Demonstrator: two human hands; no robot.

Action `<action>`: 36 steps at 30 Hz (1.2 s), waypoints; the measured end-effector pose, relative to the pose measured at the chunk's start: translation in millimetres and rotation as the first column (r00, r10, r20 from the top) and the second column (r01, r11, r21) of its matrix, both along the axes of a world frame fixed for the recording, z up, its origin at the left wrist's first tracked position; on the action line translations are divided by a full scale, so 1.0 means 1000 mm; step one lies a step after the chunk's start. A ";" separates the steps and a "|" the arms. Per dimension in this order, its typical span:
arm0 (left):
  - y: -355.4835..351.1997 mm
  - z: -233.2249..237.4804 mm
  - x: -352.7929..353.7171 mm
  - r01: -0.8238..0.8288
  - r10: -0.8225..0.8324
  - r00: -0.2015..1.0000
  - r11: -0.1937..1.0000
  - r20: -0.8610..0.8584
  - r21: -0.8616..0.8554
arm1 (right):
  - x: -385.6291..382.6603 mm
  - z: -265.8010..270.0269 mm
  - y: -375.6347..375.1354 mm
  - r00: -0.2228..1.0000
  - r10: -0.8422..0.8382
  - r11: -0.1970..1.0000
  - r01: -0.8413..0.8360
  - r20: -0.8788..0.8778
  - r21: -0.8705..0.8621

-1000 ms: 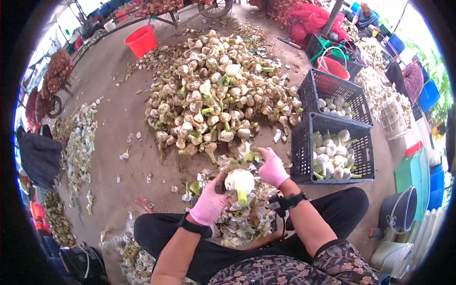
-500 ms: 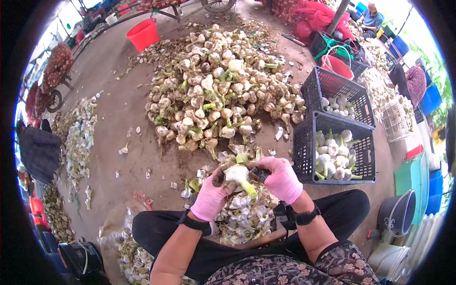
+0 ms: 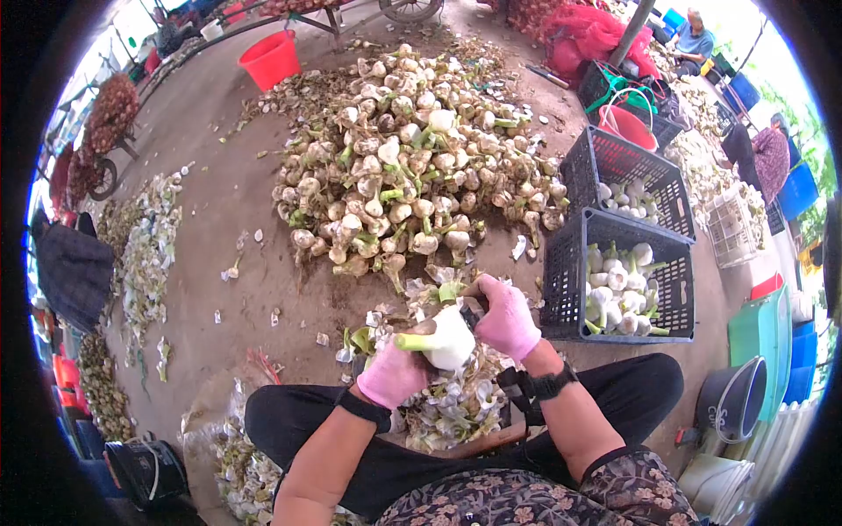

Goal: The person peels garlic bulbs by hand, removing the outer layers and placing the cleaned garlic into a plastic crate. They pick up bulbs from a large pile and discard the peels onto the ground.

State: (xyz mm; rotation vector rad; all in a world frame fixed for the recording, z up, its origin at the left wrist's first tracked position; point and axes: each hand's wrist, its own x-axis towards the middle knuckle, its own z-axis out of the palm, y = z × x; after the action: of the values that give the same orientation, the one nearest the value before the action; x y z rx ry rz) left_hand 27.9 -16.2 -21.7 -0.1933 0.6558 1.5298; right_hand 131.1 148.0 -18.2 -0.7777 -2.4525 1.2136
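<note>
A white garlic bulb (image 3: pixel 451 340) with a green stem pointing left is held over my lap. My left hand (image 3: pixel 393 372), in a pink glove with dark fingertips, is closed around its stem side. At the bulb's right edge is my right hand (image 3: pixel 507 323), also pink-gloved, its fingers curled round a small dark object that I cannot make out. Below both hands lies a heap of peeled garlic skins (image 3: pixel 456 408). Beyond them spreads a large pile of untrimmed garlic (image 3: pixel 386 188) on the ground.
Two black crates (image 3: pixel 618 335) (image 3: pixel 684 206) with garlic bulbs stand at the right. Red buckets (image 3: pixel 270 61) (image 3: pixel 624 130) are farther off. A dark bucket (image 3: pixel 732 399) stands at the right, another (image 3: pixel 145 473) at lower left. A co-worker (image 3: pixel 693 42) sits at the back right.
The bulb has turned so its stem points left instead of down to the right, and more white surface shows. My right hand has risen slightly and moved left.
</note>
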 end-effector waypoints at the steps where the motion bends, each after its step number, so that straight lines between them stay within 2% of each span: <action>1: -0.004 -0.007 0.002 0.000 0.000 1.000 1.000 -0.002 0.001 | -0.003 -0.017 0.004 1.000 0.000 1.000 0.000 -0.002 0.001; 3: -0.010 -0.026 0.006 0.029 -0.008 0.995 0.977 -0.095 0.212 | -0.004 -0.049 0.008 0.906 0.118 0.984 -0.163 0.406 0.078; 4: -0.010 -0.018 0.006 0.140 -0.034 0.921 0.958 -0.387 0.249 | 0.002 -0.062 0.009 0.874 0.153 0.973 -0.214 0.461 0.082; 5: -0.010 -0.021 0.001 0.117 -0.041 0.968 0.946 -0.247 0.304 | 0.009 -0.076 0.009 0.839 0.189 0.959 -0.269 0.510 0.088; 6: -0.009 -0.010 -0.004 0.143 -0.048 0.929 0.961 -0.367 0.238 | 0.017 -0.094 0.010 0.892 0.197 0.955 -0.268 0.406 0.125; 7: -0.010 0.000 -0.005 0.155 -0.063 0.882 0.975 -0.467 0.162 | 0.018 -0.086 0.010 0.884 0.215 0.952 -0.285 0.416 0.115; 8: -0.011 -0.002 -0.002 0.150 -0.063 0.887 0.976 -0.457 0.157 | 0.022 -0.076 0.012 0.954 0.202 0.979 -0.202 0.222 -0.025; 9: -0.007 -0.002 -0.001 0.077 -0.019 0.895 0.991 -0.446 0.112 | 0.022 -0.059 0.014 0.990 0.139 0.976 -0.134 0.018 -0.170; 10: -0.003 -0.002 0.000 0.004 0.025 0.898 0.998 -0.439 0.066 | 0.021 -0.043 0.013 0.994 0.060 0.899 -0.091 -0.086 -0.428; 11: -0.001 -0.003 0.000 0.007 0.023 0.897 0.998 -0.441 0.066 | 0.020 -0.011 0.011 0.992 0.011 0.753 -0.092 -0.127 -0.651; 13: 0.002 -0.009 -0.001 -0.047 0.092 0.916 0.991 -0.391 0.124 | 0.024 0.023 0.004 0.986 0.049 0.738 -0.143 -0.158 -0.660; 15: 0.004 -0.015 0.000 -0.053 0.093 0.917 0.992 -0.388 0.115 | 0.026 0.023 -0.004 0.968 0.144 0.843 -0.228 -0.204 -0.488; 16: 0.006 -0.009 0.001 -0.082 0.120 0.905 0.990 -0.407 0.111 | 0.027 0.020 -0.006 0.981 0.112 0.907 -0.167 -0.160 -0.388; 17: 0.008 -0.005 0.003 -0.112 0.147 0.892 0.988 -0.428 0.107 | 0.028 0.023 -0.008 0.981 0.112 0.907 -0.167 -0.160 -0.387; 19: 0.007 -0.005 0.005 -0.131 0.152 0.899 0.988 -0.411 0.079 | 0.028 0.032 -0.013 0.993 0.118 0.990 -0.119 -0.008 -0.072; 20: 0.007 -0.005 0.007 -0.146 0.154 0.907 0.988 -0.391 0.049 | 0.027 0.025 -0.015 0.993 0.095 0.992 -0.100 -0.071 -0.074; 25: 0.006 -0.012 0.006 -0.123 0.115 0.924 0.992 -0.366 0.002 | 0.023 0.022 -0.018 0.993 0.098 0.995 -0.095 -0.059 0.038; 28: 0.004 -0.008 0.003 -0.077 0.066 0.910 0.997 -0.410 -0.011 | 0.022 0.018 -0.016 0.995 0.077 0.997 -0.078 -0.065 0.001; 30: 0.004 -0.002 -0.001 -0.034 0.016 0.893 0.999 -0.449 -0.032 | 0.022 0.023 -0.008 0.988 0.131 0.977 -0.143 -0.082 -0.159; 31: 0.005 0.002 -0.004 0.095 -0.082 0.829 0.995 -0.554 -0.006 | 0.019 0.019 -0.004 0.988 0.129 0.977 -0.141 -0.081 -0.161; 32: 0.004 0.006 -0.006 0.225 -0.167 0.740 0.974 -0.651 0.006 | 0.013 0.008 0.002 0.992 0.126 0.987 -0.127 -0.015 -0.094; 33: 0.002 0.008 -0.006 0.378 -0.260 0.576 0.925 -0.775 -0.029 | 0.009 -0.006 0.007 0.992 0.115 0.993 -0.113 0.053 -0.025; 34: 0.004 0.008 -0.003 0.396 -0.219 0.607 0.917 -0.764 0.052 | 0.005 -0.030 0.015 0.986 0.109 0.991 -0.118 0.122 0.067; 35: 0.006 0.009 -0.001 0.406 -0.176 0.635 0.904 -0.752 0.131 | 0.003 -0.047 0.023 0.897 0.107 0.982 -0.162 0.428 0.095; 36: 0.005 0.008 -0.001 0.321 -0.118 0.661 0.937 -0.741 0.137 | 0.010 -0.062 0.027 0.924 0.132 0.984 -0.167 0.360 0.067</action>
State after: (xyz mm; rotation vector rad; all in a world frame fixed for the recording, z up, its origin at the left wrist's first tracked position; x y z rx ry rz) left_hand 27.4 -10.9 -14.0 0.7263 1.0464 1.4052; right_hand 141.4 174.7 -80.7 -0.8585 -2.8875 1.0702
